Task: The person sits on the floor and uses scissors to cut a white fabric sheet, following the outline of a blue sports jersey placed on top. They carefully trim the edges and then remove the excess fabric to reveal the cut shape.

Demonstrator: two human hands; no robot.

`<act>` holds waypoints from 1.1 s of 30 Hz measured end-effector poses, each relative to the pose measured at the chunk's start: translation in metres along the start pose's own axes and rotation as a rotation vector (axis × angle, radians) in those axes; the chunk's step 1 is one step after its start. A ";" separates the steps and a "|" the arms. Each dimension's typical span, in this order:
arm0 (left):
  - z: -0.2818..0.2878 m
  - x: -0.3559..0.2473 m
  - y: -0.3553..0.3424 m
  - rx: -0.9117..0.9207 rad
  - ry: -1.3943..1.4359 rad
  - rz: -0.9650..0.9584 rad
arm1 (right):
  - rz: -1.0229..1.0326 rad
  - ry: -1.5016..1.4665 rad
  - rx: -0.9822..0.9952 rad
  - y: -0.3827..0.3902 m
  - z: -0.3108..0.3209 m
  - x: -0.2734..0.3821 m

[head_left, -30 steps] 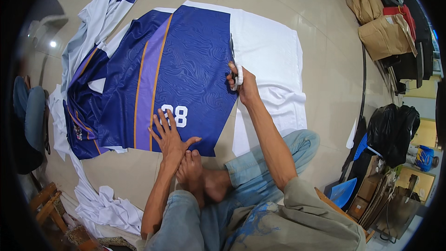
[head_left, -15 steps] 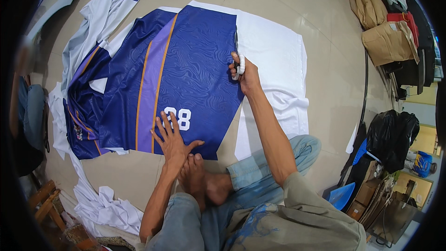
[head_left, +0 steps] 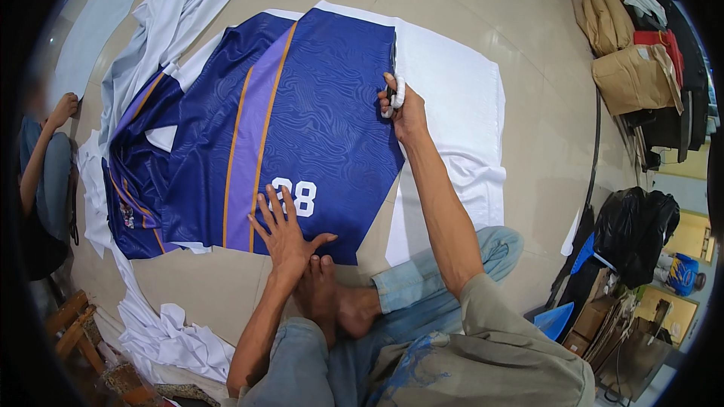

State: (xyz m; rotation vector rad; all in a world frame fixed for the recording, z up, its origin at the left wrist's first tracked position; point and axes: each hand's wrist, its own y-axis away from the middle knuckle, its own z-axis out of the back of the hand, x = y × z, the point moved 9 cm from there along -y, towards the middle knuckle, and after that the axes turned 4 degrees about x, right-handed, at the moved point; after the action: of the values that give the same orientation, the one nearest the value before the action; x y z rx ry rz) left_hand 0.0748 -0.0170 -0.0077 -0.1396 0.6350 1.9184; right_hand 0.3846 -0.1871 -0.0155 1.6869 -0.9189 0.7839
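Note:
A navy printed fabric panel with a lilac, orange-edged stripe and white numerals lies on the tiled floor, over white fabric. My left hand lies spread on its lower part, fingertips at the numerals and stripe. My right hand is closed on white-handled scissors at the panel's upper right edge. The blades are mostly hidden along the fabric edge. More navy and lilac pieces lie bunched to the left.
At far left a co-worker's hand holds a pale curved piece. Long white cloth and scraps lie around. At right are brown paper bundles, black bags and a blue dustpan; my legs are below.
My right hand has moved upward along the fabric edge with the scissors. My left hand stays spread. A co-worker's hand and pale piece have come into sight at left, and the view has shifted slightly.

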 end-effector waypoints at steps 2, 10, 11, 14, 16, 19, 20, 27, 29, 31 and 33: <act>0.000 0.000 0.000 0.001 0.001 -0.002 | 0.015 0.018 0.002 -0.007 -0.002 0.001; -0.001 0.004 -0.002 0.054 0.005 0.033 | 0.015 -0.027 -0.008 -0.018 -0.007 0.005; -0.001 0.002 -0.003 0.045 0.008 0.025 | 0.020 -0.045 -0.009 -0.022 -0.007 0.009; -0.003 0.002 -0.002 0.028 -0.002 0.010 | 0.026 -0.086 -0.007 -0.038 -0.011 0.021; -0.005 0.004 -0.001 0.028 -0.034 0.009 | 0.026 -0.015 -0.036 -0.046 -0.013 0.026; -0.004 0.006 0.000 0.008 -0.036 0.013 | 0.021 0.069 -0.027 -0.056 -0.016 0.029; -0.003 0.006 0.000 0.009 -0.038 0.012 | 0.019 0.092 -0.015 -0.060 -0.017 0.028; -0.002 0.002 0.004 -0.097 -0.037 -0.057 | 0.049 0.732 -0.054 -0.106 0.063 0.105; -0.010 -0.022 -0.004 -0.117 0.005 -0.153 | 0.427 2.159 0.134 -0.100 0.136 0.149; 0.000 -0.004 0.004 -0.067 -0.019 -0.067 | 0.173 2.032 -0.030 -0.092 0.168 0.135; -0.002 -0.008 0.001 -0.127 -0.028 -0.119 | 0.165 2.024 -0.111 -0.025 0.228 0.131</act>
State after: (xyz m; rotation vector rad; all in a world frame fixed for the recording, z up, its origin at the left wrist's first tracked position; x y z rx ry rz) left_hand 0.0767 -0.0251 -0.0059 -0.2251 0.4758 1.8423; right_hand 0.4871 -0.4277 0.0214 0.0998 0.3852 1.8108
